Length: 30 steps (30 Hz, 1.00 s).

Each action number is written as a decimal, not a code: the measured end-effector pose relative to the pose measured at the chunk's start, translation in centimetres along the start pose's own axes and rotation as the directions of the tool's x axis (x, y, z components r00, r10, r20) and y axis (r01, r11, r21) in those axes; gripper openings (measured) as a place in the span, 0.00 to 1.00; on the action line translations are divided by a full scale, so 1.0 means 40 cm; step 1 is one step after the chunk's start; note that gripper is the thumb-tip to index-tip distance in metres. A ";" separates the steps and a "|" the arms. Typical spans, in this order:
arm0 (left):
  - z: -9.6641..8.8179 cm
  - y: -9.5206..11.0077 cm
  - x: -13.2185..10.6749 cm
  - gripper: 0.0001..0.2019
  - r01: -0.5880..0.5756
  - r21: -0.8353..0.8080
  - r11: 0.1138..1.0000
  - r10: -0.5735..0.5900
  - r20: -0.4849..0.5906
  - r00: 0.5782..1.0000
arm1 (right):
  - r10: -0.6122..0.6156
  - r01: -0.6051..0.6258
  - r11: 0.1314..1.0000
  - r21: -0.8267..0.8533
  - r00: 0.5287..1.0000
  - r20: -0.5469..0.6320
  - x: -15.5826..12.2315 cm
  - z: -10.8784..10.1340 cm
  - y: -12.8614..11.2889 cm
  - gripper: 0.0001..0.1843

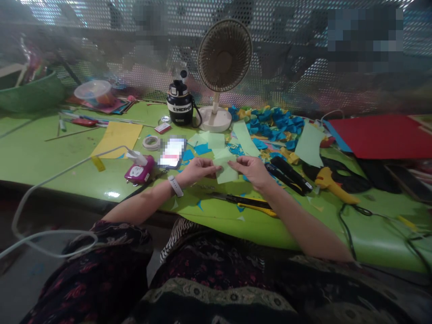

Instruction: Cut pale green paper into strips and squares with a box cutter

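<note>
A small piece of light green paper [225, 173] is held up between both hands over the table. My left hand [200, 170], with a white band on its wrist, pinches the paper's left edge. On the opposite side, my right hand [254, 170] grips it between thumb and fingers. More light green paper [216, 140] lies just behind. Below the hands rests a yellow and black utility knife [249, 202]. Blue paper scraps [203, 149] are scattered around, and a black stapler [290, 174] is to the right of my right hand.
A fan [215, 119] and a black bottle [180, 108] stand at the back. To the left are a phone [173, 153], a tape roll [151, 142] and a purple power adapter [140, 171]. A yellow glue gun [334, 185] with its cord lies right, near red sheets [381, 135].
</note>
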<state>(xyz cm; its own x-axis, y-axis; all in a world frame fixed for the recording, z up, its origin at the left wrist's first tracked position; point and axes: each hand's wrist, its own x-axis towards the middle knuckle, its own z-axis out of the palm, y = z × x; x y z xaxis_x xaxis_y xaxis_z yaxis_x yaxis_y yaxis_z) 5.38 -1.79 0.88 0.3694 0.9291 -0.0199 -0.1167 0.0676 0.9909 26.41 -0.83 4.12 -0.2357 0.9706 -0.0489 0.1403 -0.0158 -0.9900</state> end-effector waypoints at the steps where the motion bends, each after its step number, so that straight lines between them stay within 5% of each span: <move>1: 0.001 0.000 0.000 0.17 0.001 -0.007 1.000 -0.001 -0.002 1.000 | 0.007 -0.007 1.000 0.007 1.000 0.003 -0.001 0.001 -0.001 0.32; 30: -0.002 -0.005 -0.001 0.22 -0.050 0.077 0.996 0.050 0.003 0.999 | 0.028 -0.026 0.999 0.038 0.999 -0.032 0.007 -0.001 0.014 0.32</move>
<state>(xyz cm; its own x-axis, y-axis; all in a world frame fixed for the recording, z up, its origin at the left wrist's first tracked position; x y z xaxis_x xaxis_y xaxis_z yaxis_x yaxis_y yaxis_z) 5.30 -1.81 0.68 0.3663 0.9300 0.0297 -0.0632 -0.0070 0.9980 26.45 -0.54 3.56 -0.2010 0.9769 -0.0721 0.1100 -0.0506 -0.9926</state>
